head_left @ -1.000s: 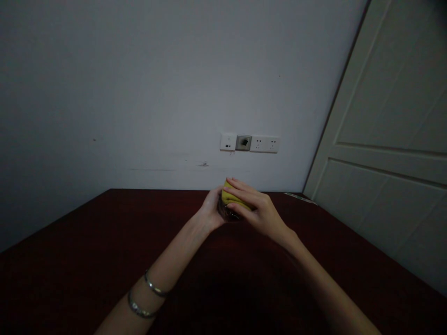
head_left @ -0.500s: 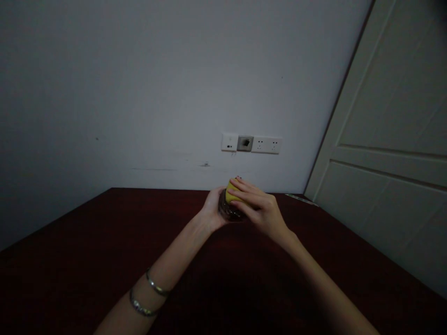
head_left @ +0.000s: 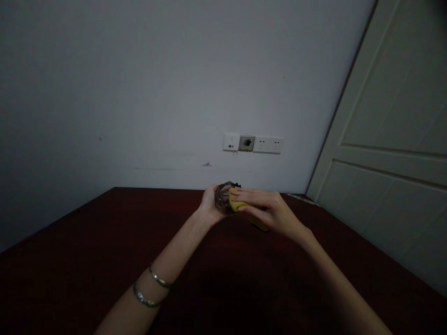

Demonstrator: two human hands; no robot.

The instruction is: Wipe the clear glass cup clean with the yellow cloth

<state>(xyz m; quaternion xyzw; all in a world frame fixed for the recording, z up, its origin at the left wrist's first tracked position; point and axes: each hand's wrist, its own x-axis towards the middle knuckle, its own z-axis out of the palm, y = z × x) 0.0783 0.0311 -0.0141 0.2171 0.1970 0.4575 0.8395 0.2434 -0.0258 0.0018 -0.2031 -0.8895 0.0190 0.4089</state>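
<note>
My left hand (head_left: 210, 204) is closed around the side of a see-through, brownish glass vessel (head_left: 222, 197), held up above the dark red table. Whether it is a cup or a jar I cannot tell. In my right hand (head_left: 270, 209) is a yellow cloth (head_left: 236, 200), pressed against the right side of the glass. A dark-edged yellow part of the cloth shows below the right palm. The fingertips of my left hand are hidden behind the glass. Two silver bangles (head_left: 148, 295) circle my left forearm.
The dark red tabletop (head_left: 146, 232) reaches to a pale wall (head_left: 167, 93). Wall sockets (head_left: 267, 144) sit just above its back edge. A white panelled door (head_left: 391, 139) stands at the right, and a thin strip (head_left: 302, 200) lies at the back right corner.
My right hand and the cloth have moved right and slightly down across the glass, uncovering more of its opening. The left hand has turned the glass a little and shifted slightly left.
</note>
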